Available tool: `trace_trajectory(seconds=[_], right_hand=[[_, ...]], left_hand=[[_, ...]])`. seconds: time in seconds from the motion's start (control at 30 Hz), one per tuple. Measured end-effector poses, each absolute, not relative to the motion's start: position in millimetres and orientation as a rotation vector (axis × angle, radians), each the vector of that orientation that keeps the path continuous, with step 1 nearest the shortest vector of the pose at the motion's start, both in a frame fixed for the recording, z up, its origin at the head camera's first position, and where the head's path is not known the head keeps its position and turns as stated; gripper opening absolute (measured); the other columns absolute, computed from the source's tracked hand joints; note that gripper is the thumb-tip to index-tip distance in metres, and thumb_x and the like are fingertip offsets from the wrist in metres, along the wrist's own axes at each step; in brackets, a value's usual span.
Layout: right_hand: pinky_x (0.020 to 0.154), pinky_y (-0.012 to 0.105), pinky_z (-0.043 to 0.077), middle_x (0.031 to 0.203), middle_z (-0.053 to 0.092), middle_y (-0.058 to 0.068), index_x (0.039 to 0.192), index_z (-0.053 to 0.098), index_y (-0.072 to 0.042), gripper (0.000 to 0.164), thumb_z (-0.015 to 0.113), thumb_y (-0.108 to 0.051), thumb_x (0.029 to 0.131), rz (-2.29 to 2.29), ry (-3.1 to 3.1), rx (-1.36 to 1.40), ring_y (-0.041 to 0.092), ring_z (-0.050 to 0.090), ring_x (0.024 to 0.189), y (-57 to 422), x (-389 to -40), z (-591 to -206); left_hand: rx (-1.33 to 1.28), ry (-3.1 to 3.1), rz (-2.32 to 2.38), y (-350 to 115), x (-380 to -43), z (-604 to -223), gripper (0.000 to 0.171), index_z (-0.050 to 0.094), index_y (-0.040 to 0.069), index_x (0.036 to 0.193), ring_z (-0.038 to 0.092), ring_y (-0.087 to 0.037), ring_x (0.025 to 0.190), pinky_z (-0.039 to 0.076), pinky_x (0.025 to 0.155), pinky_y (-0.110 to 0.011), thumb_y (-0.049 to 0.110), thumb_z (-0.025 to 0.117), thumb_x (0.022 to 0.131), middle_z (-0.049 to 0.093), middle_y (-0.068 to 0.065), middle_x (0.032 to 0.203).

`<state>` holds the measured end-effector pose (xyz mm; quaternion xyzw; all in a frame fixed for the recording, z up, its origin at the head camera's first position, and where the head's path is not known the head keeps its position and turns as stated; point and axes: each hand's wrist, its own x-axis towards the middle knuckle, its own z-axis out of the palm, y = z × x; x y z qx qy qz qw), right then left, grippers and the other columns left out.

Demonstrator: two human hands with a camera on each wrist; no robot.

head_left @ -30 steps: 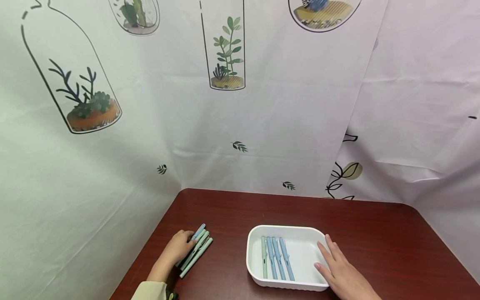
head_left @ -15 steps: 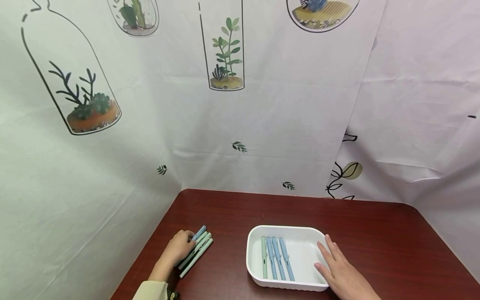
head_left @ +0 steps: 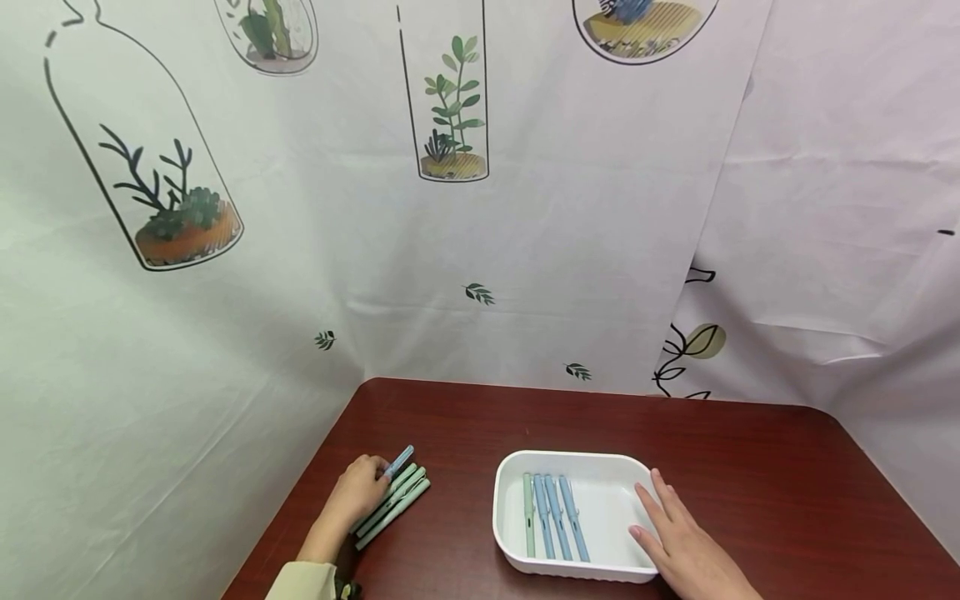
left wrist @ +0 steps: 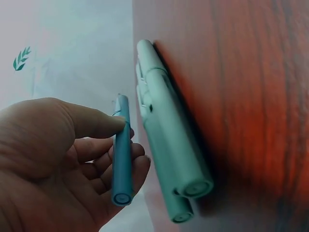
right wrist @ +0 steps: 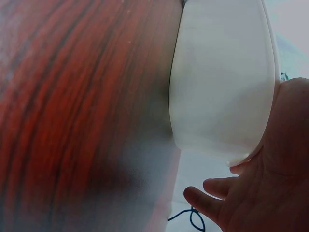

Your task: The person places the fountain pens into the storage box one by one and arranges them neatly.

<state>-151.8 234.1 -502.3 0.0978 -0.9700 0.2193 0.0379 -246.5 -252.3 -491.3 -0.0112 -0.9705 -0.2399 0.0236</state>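
In the head view, my left hand (head_left: 352,496) is at the table's left side and pinches a blue pen (head_left: 401,461). The left wrist view shows the thumb pressed on the blue pen (left wrist: 122,164) against the curled fingers. Light green pens (left wrist: 169,125) lie side by side just right of it, partly hidden by the hand in the head view. My right hand (head_left: 686,542) rests at the right rim of a white plastic tray (head_left: 570,454), fingers spread and straight. One green pen (head_left: 528,517) and three blue pens (head_left: 557,515) lie in a row in the tray's left half.
The dark red wooden table (head_left: 450,417) has rounded back corners. A white cloth (head_left: 375,250) printed with plants in jars hangs behind it and along the sides. A thin dark cord (right wrist: 193,212) shows beyond the table edge in the right wrist view.
The left hand now pinches the blue pen, which has separated slightly from the green pens. Those green pens have shifted a little to the right. The right hand and tray have not moved.
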Motion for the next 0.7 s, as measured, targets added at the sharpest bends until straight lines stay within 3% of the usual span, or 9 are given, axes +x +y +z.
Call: trace_trajectory(seconds=[0.3,0.7], right_hand=[[0.105,0.062,0.042,0.165,0.022,0.022,0.154,0.044,-0.008,0.070,0.057,-0.051,0.100,0.700,-3.000,0.301,0.046,0.028,0.147,234.6,-151.7,-501.0],[0.105,0.063,0.041,0.165,0.021,0.022,0.154,0.044,-0.008,0.071,0.057,-0.051,0.100,0.691,-3.000,0.297,0.046,0.028,0.147,234.0,-152.4,-501.9]], left_hand=[[-0.027,-2.930,-0.803,-243.8,-246.1,-480.8,0.019,0.069,0.001,0.111,0.060,-0.014,0.075,0.049,0.062,-0.035,0.011,0.065,0.097,0.071,-0.005,0.095],[-0.074,-2.862,-0.926,-219.6,-235.0,-457.8,0.021,0.070,0.002,0.113,0.056,-0.012,0.073,0.046,0.062,-0.030,0.006,0.071,0.092,0.065,0.000,0.088]])
